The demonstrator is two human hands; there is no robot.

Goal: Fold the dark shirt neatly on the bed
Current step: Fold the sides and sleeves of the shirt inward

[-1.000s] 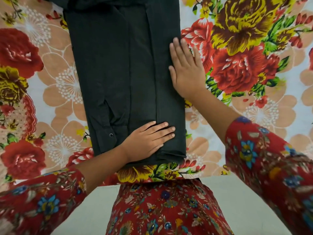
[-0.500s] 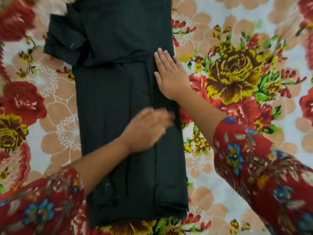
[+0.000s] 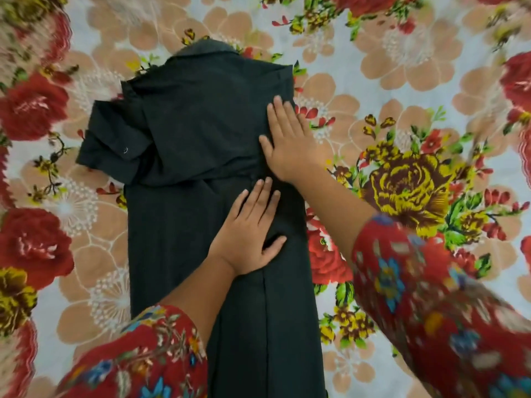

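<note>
Black cloth fills the middle of my screen: the dark shirt [image 3: 186,225] lies flat on the bed as a long narrow strip, running from the picture's lower edge up to its collar [image 3: 207,50] near the top. The flowered bedsheet [image 3: 402,67] under it shows broadly to the left, to the right and beyond the collar.

Both hands lie flat and grasp nothing. The left hand [image 3: 250,228] presses palm-down about halfway along the strip, right of its middle. Its fingers are straight and point toward the collar, and the thumb spreads toward the right edge. The right hand [image 3: 290,142] lies just beyond it, palm-down over the right edge of the shirt's upper part, fingers together. Its inner half is on cloth and its outer half is over the sheet. The left fingertips come close to the right hand's heel; I cannot tell whether they touch.

I read the shirt's right edge as a straight fold from shoulder downward. A straight crease [image 3: 265,326] drops from the left wrist to the lower edge. The left edge is straight below a folded short sleeve [image 3: 112,145], which juts leftward onto the sheet with a small button [image 3: 125,150] on it. The person's arms enter from the lower corners in red flowered sleeves [image 3: 431,297].
</note>
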